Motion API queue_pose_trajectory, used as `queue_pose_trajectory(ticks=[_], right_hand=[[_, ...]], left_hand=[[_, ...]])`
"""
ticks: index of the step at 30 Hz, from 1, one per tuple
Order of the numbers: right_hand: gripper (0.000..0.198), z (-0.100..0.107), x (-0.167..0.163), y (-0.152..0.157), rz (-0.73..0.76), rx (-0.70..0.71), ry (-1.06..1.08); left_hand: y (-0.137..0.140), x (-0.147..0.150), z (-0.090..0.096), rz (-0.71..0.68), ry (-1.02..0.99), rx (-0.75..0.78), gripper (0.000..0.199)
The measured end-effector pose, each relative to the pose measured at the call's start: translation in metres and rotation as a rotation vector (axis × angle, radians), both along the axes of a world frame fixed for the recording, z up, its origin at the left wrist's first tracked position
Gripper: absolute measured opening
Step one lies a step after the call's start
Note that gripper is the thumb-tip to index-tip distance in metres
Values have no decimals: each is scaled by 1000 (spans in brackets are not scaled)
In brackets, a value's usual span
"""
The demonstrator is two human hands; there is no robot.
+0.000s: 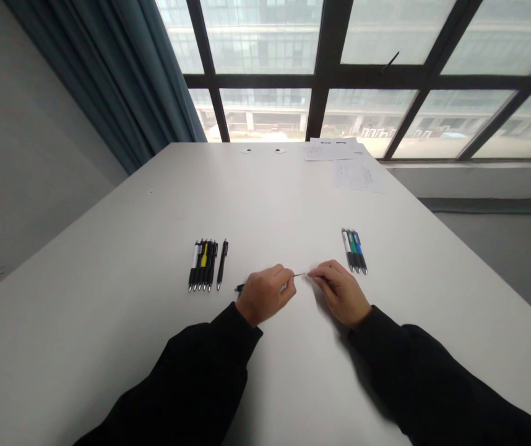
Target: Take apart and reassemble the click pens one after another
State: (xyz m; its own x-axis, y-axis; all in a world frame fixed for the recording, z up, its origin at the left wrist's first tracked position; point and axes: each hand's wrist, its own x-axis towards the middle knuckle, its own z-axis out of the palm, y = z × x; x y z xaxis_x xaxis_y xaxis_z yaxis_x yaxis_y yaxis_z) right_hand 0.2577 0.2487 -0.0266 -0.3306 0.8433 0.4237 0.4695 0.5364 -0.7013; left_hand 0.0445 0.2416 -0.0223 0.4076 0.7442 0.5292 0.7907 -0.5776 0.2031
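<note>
Black sleeves (pixel 191 378) come in below and right of the left-hand pen row (pixel 204 266). Right of that row, the left hand (pixel 268 292) pinches a thin rod (pixel 298 274), straight, needle-slim and greyish, turning pale toward its far end; the right hand (pixel 337 292) seems to nip that pale end, too small to make out. Farther right of the row lie white, green and blue pens (pixel 354 251).

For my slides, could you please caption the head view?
Left hand and right hand handle a thin piece, with pens lined up on the white table.
</note>
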Motion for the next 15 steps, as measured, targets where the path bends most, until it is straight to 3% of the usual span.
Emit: queue_pose_trajectory(ticks=[7,15], right_hand=[[28,-1,1,-1,47,16,45],[7,2,0,-1,33,-87,-5]], left_hand=[[0,0,1,-5,0,-13,19],[0,0,0,-29,-8,-22,18]])
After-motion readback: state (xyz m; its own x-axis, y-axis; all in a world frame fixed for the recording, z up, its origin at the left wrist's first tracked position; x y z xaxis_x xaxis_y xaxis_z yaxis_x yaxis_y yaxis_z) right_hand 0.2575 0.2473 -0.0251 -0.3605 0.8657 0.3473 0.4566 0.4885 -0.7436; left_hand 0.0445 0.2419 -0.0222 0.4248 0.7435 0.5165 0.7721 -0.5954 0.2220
